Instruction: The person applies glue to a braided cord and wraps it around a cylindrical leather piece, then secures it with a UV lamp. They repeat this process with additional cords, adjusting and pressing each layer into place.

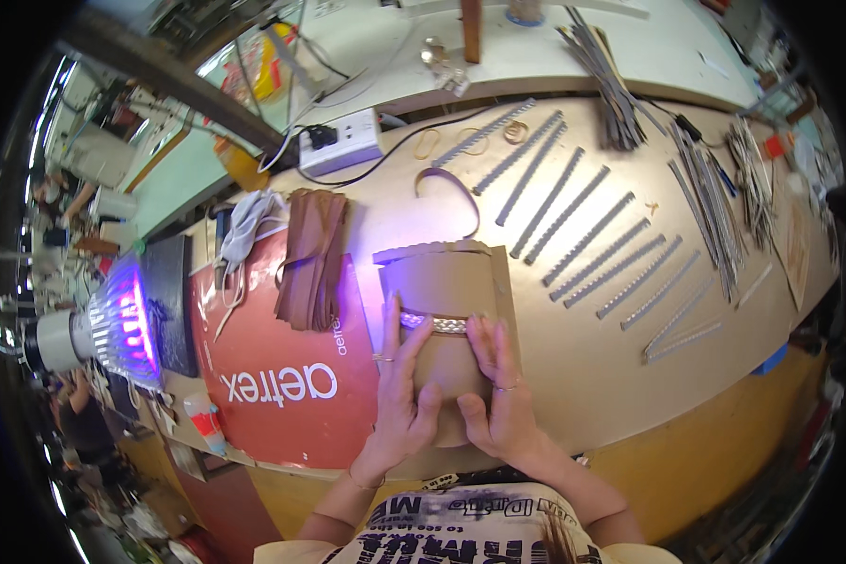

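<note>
A short braided strip [448, 326] with a metallic sheen lies across a brown board-like piece [439, 279] on the table in front of me. My left hand [406, 381] rests at the strip's left end, its fingertips pressing down there. At the right end the fingertips of my right hand [500, 385] touch the strip too. Both hands lie with fingers stretched out and thumbs apart, over the lower part of the brown piece. Beyond it a thin brown strap [461, 193] curls on the table. To the right, several grey braided strips [559, 202] are laid out in a slanted row.
Left of my hands are a red printed sheet [254, 376], a stack of brown strips [312, 263] and a lamp [127, 320] glowing violet. A power strip [340, 143] stands behind, its cable crossing the table. Bundles of long strips [616, 103] lie far right.
</note>
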### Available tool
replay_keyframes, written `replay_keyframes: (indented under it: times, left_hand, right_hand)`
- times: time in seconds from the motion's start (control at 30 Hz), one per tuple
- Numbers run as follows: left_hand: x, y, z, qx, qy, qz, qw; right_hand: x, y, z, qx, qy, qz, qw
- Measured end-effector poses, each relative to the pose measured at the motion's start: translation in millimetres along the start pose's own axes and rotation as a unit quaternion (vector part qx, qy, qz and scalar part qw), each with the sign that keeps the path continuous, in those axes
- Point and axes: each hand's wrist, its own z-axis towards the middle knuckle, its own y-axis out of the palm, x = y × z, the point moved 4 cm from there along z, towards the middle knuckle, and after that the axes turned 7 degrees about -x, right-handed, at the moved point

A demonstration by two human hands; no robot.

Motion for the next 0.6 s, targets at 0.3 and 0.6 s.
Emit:
replay_keyframes:
  times: [0.3, 0.6]
  left_hand:
    - [-15, 4, -3, 0.046, -0.023, -0.064, 0.997]
    - [-11, 6, -9, 0.048, -0.059, -0.042, 0.996]
  right_hand:
    - [0, 2, -2, 0.021, 0.026, -0.019, 0.999]
    - [8, 0, -24, 0.067, 0.155, 0.067, 0.983]
